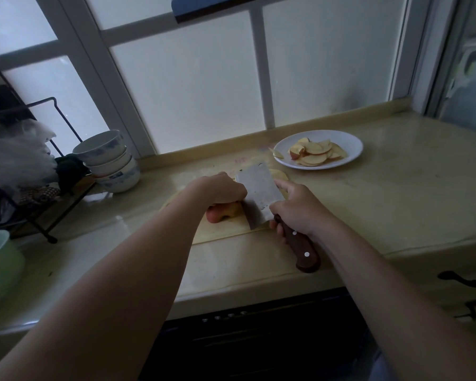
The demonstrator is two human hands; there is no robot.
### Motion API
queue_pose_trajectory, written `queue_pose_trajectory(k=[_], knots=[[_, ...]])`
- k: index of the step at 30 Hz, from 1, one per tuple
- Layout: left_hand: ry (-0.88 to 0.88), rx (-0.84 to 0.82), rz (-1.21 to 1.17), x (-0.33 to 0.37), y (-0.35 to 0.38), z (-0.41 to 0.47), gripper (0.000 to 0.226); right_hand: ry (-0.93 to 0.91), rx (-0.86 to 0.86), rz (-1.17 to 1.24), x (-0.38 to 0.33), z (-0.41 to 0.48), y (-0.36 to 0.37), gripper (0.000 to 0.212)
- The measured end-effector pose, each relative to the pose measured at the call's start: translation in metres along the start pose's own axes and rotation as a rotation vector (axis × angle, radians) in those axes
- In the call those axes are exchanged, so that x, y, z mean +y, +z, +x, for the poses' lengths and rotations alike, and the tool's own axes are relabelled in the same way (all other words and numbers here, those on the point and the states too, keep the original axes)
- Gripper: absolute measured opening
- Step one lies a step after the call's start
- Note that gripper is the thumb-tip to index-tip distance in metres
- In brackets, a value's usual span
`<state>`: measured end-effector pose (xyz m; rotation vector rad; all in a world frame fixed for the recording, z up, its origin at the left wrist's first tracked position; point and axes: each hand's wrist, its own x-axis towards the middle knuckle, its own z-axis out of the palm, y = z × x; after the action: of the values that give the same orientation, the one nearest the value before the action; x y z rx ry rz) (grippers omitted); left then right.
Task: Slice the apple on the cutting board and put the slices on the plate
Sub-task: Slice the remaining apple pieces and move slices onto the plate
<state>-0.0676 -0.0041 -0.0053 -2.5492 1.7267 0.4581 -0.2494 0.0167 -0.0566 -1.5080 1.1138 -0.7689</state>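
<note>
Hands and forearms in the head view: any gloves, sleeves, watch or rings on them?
No. The left hand and right hand are bare, without gloves, and no sleeve shows on either arm up to the frame edge. No watch, bracelet or ring shows.

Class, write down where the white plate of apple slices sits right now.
In the head view, the white plate sits toward the back right of the counter, near the window sill, beyond the cleaver that the right hand grips.

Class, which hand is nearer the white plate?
Right. The right hand, gripping the cleaver, is front-left of the plate; the left hand, holding the apple, lies farther left.
</note>
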Motion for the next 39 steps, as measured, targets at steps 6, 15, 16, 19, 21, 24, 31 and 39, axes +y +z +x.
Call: queue_pose_trajectory(k=[6,15,16,19,21,24,31,39], knots=[[0.005,-0.013,-0.049,-0.001,-0.001,0.000,0.025,-0.004,-0.030,-0.020,-0.002,-0.010,-0.006,0.072],[-0.033,0.022,-0.057,-0.001,0.006,0.001,0.055,0.005,-0.027,-0.072,-0.013,-0.005,0.001,0.077],[-0.041,0.023,-0.050,-0.002,0.007,0.002,0.060,0.005,-0.028,-0.085,-0.014,-0.004,0.002,0.078],[-0.052,0.024,-0.038,-0.002,0.008,0.002,0.061,0.005,-0.024,-0.095,-0.015,-0.002,0.005,0.077],[-0.054,0.022,-0.054,-0.002,0.007,0.002,0.059,0.005,-0.024,-0.094,-0.014,-0.002,0.004,0.077],[-0.048,0.015,-0.073,-0.002,0.008,0.005,0.062,0.001,-0.025,-0.111,-0.014,-0.001,0.007,0.076],[-0.060,0.019,-0.091,-0.004,0.007,0.006,0.060,-0.026,-0.045,-0.198,-0.015,0.012,0.020,0.075],[-0.059,0.028,-0.136,-0.012,0.011,0.017,0.060,-0.024,-0.071,-0.256,-0.020,0.026,0.032,0.065]])
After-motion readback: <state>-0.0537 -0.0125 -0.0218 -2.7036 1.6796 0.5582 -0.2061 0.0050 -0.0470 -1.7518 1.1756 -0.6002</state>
